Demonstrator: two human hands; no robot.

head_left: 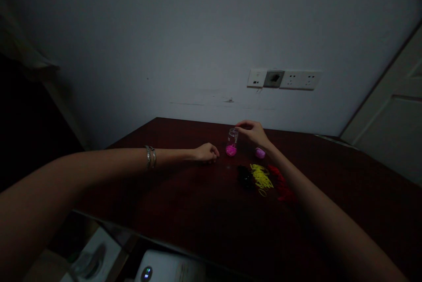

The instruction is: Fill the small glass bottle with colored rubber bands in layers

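A small clear glass jar [232,138] stands upright on the table, with bright pink loops like rubber bands [231,150] in its bottom. My right hand [252,130] is at the right side of the jar's mouth, thumb and fingers pinched together at the rim; what is between them is too small to make out. Just left of the jar, my left hand [207,153] rests on the table with its fingers curled in, and nothing shows in it. In front of the jar lie loose piles of black bands [245,177], yellow bands [261,178] and red bands [281,184], the last partly behind my right forearm.
A small purple object [260,153] sits right of the jar, beside my right wrist. The dark red table [184,211] meets a wall bearing socket plates [298,80]. A white device [168,266] with a lit display is below the front edge. The room is dim.
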